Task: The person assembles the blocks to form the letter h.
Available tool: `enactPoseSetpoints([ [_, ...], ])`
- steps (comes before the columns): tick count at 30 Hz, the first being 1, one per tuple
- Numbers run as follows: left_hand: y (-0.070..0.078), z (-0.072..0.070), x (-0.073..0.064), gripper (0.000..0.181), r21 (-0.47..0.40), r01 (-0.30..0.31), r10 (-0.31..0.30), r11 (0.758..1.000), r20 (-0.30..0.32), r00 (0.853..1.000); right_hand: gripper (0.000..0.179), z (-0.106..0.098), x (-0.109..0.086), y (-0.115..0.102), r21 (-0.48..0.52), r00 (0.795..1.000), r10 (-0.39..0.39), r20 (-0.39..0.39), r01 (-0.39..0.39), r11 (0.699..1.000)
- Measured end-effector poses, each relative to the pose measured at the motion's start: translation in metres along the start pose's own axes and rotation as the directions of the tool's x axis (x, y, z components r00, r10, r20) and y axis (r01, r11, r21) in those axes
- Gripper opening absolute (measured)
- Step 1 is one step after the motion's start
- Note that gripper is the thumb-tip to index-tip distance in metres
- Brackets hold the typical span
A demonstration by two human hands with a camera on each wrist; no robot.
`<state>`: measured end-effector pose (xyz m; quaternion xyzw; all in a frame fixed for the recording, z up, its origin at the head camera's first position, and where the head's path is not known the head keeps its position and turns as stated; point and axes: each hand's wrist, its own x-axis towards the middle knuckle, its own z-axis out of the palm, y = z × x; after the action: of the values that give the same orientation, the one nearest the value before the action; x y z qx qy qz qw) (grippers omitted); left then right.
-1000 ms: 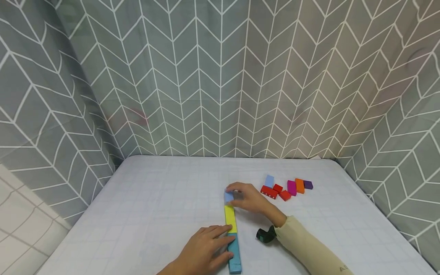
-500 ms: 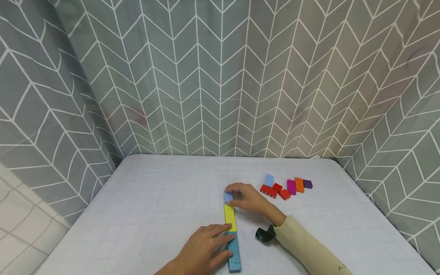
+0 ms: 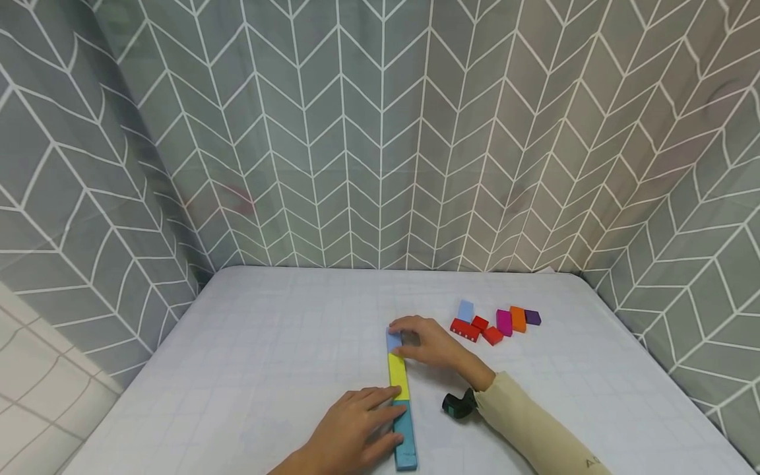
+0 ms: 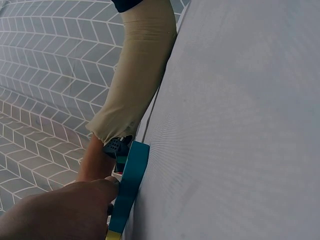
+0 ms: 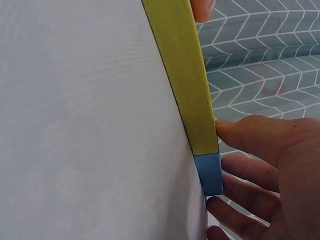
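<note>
My right hand [image 3: 433,342] has thumb and fingers curved around the light blue block [image 3: 394,340], thumb by its joint with the yellow block [image 3: 398,376]. Left hand [image 3: 357,430]: fingers spread, resting on yellow block and teal block [image 3: 405,439]. All three lie end to end on the table [image 3: 255,369]. Risk, my guess: uneven sideways pressure kinks the row; thumb dragging on yellow block gaps the joint.

The long teal block [image 3: 406,448], yellow block [image 3: 398,374] and short blue block [image 3: 394,342] lie end to end, touching, in one straight line. Teal is nearest, blue farthest.
</note>
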<state>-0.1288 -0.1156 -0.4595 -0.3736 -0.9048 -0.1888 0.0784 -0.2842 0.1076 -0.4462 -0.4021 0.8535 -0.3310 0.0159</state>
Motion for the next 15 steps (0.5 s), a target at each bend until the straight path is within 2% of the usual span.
enactPoseSetpoints([
  [15, -0.0003, 0.0, -0.0007, 0.047, 0.008, -0.012, 0.012, 1.0, 0.0, 1.0, 0.032, -0.0018, -0.0021, -0.0029, -0.012, 1.0, -0.012, -0.022, 0.011, 1.0],
])
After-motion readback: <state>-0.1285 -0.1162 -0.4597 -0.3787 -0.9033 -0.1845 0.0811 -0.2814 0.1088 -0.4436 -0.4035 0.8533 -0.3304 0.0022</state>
